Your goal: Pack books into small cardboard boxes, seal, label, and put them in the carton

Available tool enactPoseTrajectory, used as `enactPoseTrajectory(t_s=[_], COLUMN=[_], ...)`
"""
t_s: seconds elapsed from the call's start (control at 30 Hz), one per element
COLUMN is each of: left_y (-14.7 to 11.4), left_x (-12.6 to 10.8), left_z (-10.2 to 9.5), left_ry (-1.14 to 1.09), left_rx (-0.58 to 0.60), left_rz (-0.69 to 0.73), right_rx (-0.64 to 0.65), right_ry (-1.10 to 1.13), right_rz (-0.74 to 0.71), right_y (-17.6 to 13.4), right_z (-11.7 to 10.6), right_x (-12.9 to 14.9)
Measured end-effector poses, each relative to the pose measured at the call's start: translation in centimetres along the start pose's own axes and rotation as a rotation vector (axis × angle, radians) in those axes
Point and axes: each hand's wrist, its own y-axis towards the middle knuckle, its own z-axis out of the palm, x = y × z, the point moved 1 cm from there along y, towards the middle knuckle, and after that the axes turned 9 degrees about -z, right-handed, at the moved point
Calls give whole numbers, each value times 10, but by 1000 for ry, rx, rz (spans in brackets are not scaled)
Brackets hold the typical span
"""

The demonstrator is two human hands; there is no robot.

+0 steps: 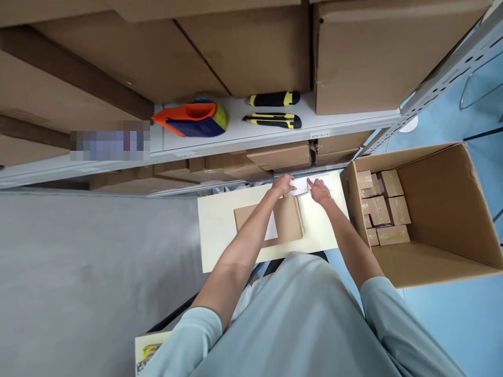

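My left hand point(283, 185) is closed on the left end of a white paper slip point(297, 187) at the far edge of a small cream table point(216, 230). At the slip's other end is my right hand point(320, 191), its index finger stretched along the paper and the rest curled; the thumb's grip is hard to see. Another white paper point(327, 181) lies just beyond that hand. Nearer my body, a flat brown cardboard box point(290, 220) rests on the table, partly covered by my left forearm. A white sheet point(271, 228) lies on top of it.
An open carton point(444, 193) holding several small taped boxes point(379, 209) stands right of the table. Ahead, a metal shelf point(236, 128) carries large cartons, two yellow-black utility knives point(273, 120) and an orange-blue tape dispenser point(196, 118). More cartons point(279, 155) sit below.
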Motion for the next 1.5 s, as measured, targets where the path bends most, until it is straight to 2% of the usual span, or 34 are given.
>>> enactPoseTrajectory(t_s=[0.13, 0.23, 0.3, 0.33, 0.43, 0.47, 0.53, 0.6, 0.7, 0.87, 1.03, 1.2, 1.5], left_y=[-27, -65, -99, -117, -164, -176, -194, -205, -217, -245, -270, -281, -288], left_x=[1, 14, 32, 45, 85, 97, 115, 127, 138, 161, 186, 198, 197], left_z=[-26, -45, -53, -55, -52, -49, -44, -42, -48, -59, -52, -51, -57], left_ry=[-87, -305, -538, -619, -701, -706, -707, -707, -788, -1131, -1328, -1312, -1246], left_rx=[-56, 10, 114, 126, 189, 213, 260, 290, 274, 180, 163, 75, 37], left_rz=[51, 230, 371, 400, 375, 361, 344, 351, 344, 338, 351, 374, 401], right_rx=[9, -8, -35, -57, -148, -180, -248, -233, -248, -521, -659, -657, -619], right_ry=[63, 99, 137, 155, 249, 329, 693, 971, 1161, 1174, 1156, 1147, 1144], right_rz=[10, 24, 24, 19, -44, -91, -222, -308, -294, -197, -151, -146, -141], right_y=[-3, -9, -20, -28, -64, -79, -108, -135, -161, -180, -187, -190, -194], right_z=[-6, -16, -25, -29, -32, -31, -24, -16, -9, -21, -31, -33, -35], right_x=[6, 12, 18, 22, 45, 56, 84, 115, 157, 197, 218, 233, 242])
